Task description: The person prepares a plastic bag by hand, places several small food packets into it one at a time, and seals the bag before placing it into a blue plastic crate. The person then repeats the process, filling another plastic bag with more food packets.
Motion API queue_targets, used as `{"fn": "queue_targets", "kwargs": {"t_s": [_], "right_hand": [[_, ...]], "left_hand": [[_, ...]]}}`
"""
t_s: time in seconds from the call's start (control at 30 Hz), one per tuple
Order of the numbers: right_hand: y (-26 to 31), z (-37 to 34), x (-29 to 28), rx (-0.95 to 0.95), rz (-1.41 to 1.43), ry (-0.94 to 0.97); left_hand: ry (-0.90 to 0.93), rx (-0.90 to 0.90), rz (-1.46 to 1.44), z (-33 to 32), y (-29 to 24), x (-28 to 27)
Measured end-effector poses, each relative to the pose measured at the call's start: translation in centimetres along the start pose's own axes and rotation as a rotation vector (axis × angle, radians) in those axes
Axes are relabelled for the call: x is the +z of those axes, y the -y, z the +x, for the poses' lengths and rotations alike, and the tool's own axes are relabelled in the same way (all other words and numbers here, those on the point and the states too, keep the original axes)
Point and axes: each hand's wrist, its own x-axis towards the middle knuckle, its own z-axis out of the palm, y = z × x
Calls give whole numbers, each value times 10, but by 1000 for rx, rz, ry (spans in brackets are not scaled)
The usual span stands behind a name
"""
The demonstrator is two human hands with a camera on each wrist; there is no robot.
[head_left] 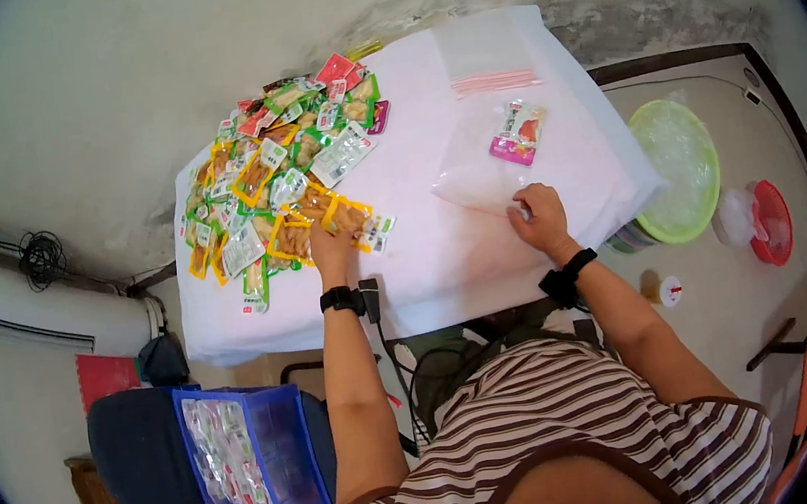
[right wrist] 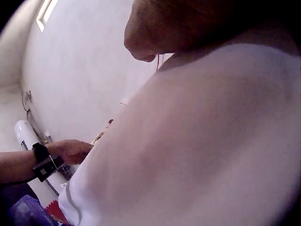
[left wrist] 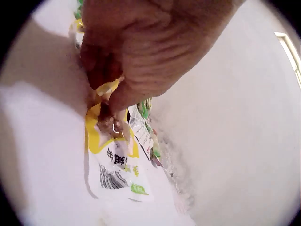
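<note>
My left hand (head_left: 331, 253) pinches a yellow-edged clear snack packet (head_left: 347, 219) at the near side of a large heap of packets. Up close in the left wrist view, thumb and fingers grip the packet (left wrist: 113, 165) by its upper part, above brown food and a white label with a barcode. My right hand (head_left: 542, 218) rests on the white cloth with fingers loosely bent, beside the near edge of a clear plastic bag (head_left: 469, 168). On that bag lies a white and pink packet (head_left: 518, 134). In the right wrist view the right hand (right wrist: 174, 28) shows only in part.
Heaped green, yellow and red packets (head_left: 259, 184) cover the left of the cloth-covered table (head_left: 427, 279). A stack of clear bags (head_left: 485, 56) lies at the back. On the floor stand a green tub (head_left: 712, 164) and red basket (head_left: 773, 225); a blue crate (head_left: 282, 448) is at left.
</note>
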Motion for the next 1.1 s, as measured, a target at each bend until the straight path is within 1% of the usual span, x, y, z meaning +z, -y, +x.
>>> {"fn": "queue_targets", "kwargs": {"t_s": [0.07, 0.1, 0.17, 0.2, 0.27, 0.3, 0.37, 0.4, 0.47, 0.5, 0.57, 0.6, 0.67, 0.7, 0.73, 0.8, 0.83, 0.87, 0.93, 0.97, 1.03, 1.07, 1.1], "right_hand": [[-1, 1, -1, -29, -2, 59], [0, 1, -1, -25, -7, 58], [0, 0, -1, -29, -13, 58], [-1, 0, -1, -24, -18, 58], [-2, -1, 0, -19, -18, 71], [-2, -2, 0, -13, -23, 70], [-3, -2, 1, -13, -19, 72], [-4, -3, 1, -11, -21, 71], [-4, -2, 1, -18, -21, 67], [-5, -1, 1, -16, -22, 63], [-3, -2, 2, -70, -26, 33], [-1, -2, 2, -65, -30, 35], [3, 2, -2, -154, -73, -24], [5, 3, -1, -131, -84, -47], [6, 3, -2, -122, -99, -51], [8, 9, -3, -91, -152, 33], [12, 11, -4, -101, -174, 19], [14, 14, -5, -95, -179, 13], [17, 20, -6, -144, -211, 74], [18, 23, -5, -140, -214, 69], [20, 28, -3, -121, -179, 20], [20, 29, -3, -116, -180, 19], [21, 30, -3, -82, -143, -6]], "left_hand": [[138, -258, -228, -5, -3, -4], [144, -255, -230, -4, -2, -4], [265, -211, -266, -2, 0, -1], [272, -208, -267, 0, -1, 5], [86, -82, -410, 5, -2, 15], [93, -79, -412, 2, -3, 16], [-66, 159, -254, -7, -9, 17], [-63, 161, -254, -19, -17, 14], [35, 344, 156, -56, -36, 0], [36, 349, 156, -70, -39, -3], [210, 314, 79, -94, -37, -7], [216, 315, 76, -98, -30, -7], [215, 335, 65, -95, -19, -2], [196, 322, 121, -95, -25, -5], [205, 334, 113, -94, -28, -4], [73, 432, 250, -88, -36, -7], [-47, 538, 243, -85, -42, -9], [-45, 548, 242, -84, -47, -13], [2, 373, 48, -84, -54, -18], [4, 380, 47, -84, -53, -19], [-19, -93, -431, -82, -51, -23], [-15, -91, -430, -83, -53, -21], [23, -252, -886, -88, -60, -21]]}}
